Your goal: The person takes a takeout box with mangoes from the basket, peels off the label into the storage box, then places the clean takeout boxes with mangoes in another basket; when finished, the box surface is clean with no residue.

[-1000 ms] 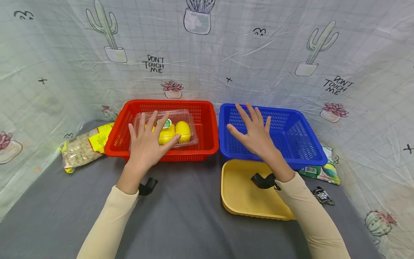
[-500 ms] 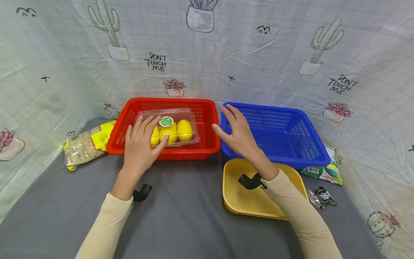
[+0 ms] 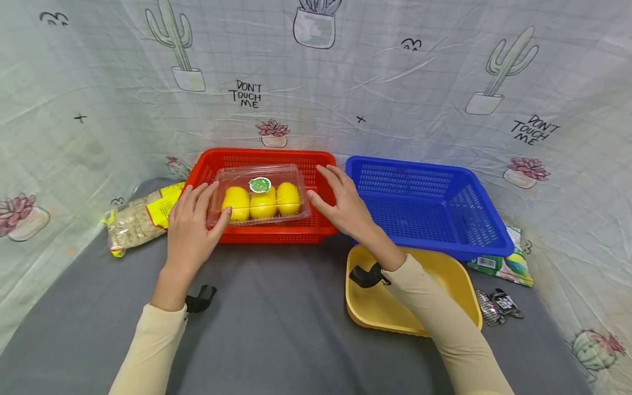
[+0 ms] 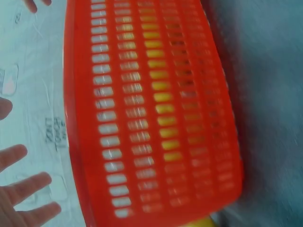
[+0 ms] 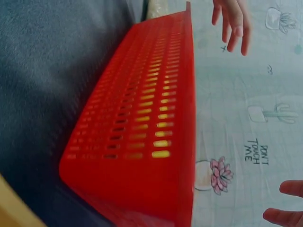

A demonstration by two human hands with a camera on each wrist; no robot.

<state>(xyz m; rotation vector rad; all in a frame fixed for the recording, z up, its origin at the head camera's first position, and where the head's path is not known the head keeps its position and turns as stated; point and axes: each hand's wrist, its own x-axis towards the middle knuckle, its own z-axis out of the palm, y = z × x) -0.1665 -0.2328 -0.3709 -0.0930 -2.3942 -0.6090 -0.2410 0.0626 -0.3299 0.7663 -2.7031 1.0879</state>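
Hovering over the red plastic basket (image 3: 276,238), both hands are released, with fingers apart and nothing in their grasp. Taking twelve o'clock as the far side, the left hand (image 3: 190,233) is near the eight o'clock end of a clear clamshell box (image 3: 259,195), and the right hand (image 3: 345,211) is near its three o'clock end. The wrist views show fingertips above the basket's rim, apart from it. The box lies inside the basket, with three yellow fruits (image 3: 264,206) in a row within and a green-and-white sticker (image 3: 260,185) on its lid.

Just beside the red basket at nine o'clock lies a yellow-ended bag (image 3: 130,225); a blue basket (image 3: 405,211) is at three. Towards four is a shallow yellow tray (image 3: 385,307), with dark, shiny wrapped packets (image 3: 498,308) at its three o'clock. A green packet (image 3: 508,263) shows by the blue basket's four o'clock corner. Everything rests on a grey tabletop (image 3: 266,318); a cactus-print curtain (image 3: 385,71) hangs at twelve.
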